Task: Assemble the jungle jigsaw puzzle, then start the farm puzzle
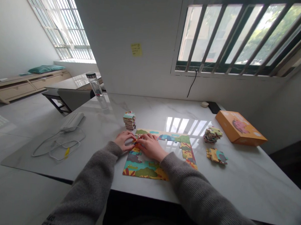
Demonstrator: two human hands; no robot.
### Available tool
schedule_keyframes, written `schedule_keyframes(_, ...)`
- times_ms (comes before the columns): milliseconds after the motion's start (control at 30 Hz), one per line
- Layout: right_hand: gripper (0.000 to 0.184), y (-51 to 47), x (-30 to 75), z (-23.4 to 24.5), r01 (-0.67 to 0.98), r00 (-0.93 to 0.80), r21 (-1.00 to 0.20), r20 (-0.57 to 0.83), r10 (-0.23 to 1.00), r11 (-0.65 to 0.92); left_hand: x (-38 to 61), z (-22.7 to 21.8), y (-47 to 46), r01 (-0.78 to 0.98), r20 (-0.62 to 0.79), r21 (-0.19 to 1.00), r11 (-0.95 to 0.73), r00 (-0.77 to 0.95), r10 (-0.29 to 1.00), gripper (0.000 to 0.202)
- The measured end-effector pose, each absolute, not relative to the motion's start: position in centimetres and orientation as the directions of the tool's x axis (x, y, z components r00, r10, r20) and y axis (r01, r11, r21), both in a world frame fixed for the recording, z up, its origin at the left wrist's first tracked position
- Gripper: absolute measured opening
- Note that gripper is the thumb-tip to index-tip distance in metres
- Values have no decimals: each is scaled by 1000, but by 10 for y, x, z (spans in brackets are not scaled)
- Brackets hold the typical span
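In the upper left of the frame, we see a green pillow (46, 68) on a long wooden bench (19, 90). Lower down on the left, a white cord (55, 144) lies in loops on the shiny white table (100, 130). A clear bottle (95, 84) with a dark lid stands at the table's far left edge.

Near the middle of the frame, our left hand (124, 140) rests with bent fingers at the left edge of a bright picture puzzle (146, 172). Just behind that hand is a tall stack of pieces (129, 120). Our right hand (150, 146) lies over the puzzle's upper left part, and its fingertips come close to the left ones. The fingers of both hands are curled in, but they hide the spot, so we can't tell if they pinch a piece.

The puzzle sits in the lower middle. To the right, we see a second stack (212, 135), some loose pieces (216, 156) in front of it, then an orange box (241, 129).
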State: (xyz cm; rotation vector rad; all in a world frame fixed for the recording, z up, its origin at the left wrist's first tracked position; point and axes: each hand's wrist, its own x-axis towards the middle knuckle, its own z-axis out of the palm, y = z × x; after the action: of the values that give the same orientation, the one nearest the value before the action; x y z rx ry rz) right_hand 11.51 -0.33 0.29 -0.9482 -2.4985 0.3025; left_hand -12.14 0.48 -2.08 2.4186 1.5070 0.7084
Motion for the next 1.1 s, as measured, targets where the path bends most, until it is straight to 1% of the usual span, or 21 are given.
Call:
schedule_keyframes(167,28,-3,116,4,567,-659,-370,332,674,736,-117,-19,0,799,310,390,-458,354,882,25)
schedule_keyframes(367,29,13,124,7,599,-566,-435,365,739,673,-103,-23,-17,844,352,330,-423,305,885,36)
schedule_keyframes(500,31,26,125,6,638,-564,-410,326,758,652,-93,-26,-37,873,371,313,-374,250,894,43)
schedule_keyframes(633,33,37,116,4,653,-593,-358,307,745,667,-89,-28,-48,898,361,290,-332,219,906,50)
schedule_keyframes(800,34,54,101,4,659,-608,-333,292,738,674,-93,-31,-46,907,290,264,-329,251,924,46)
schedule_keyframes(1100,28,57,101,-4,656,-597,-327,327,732,681,-92,-29,-47,906,287,261,-333,256,923,42)
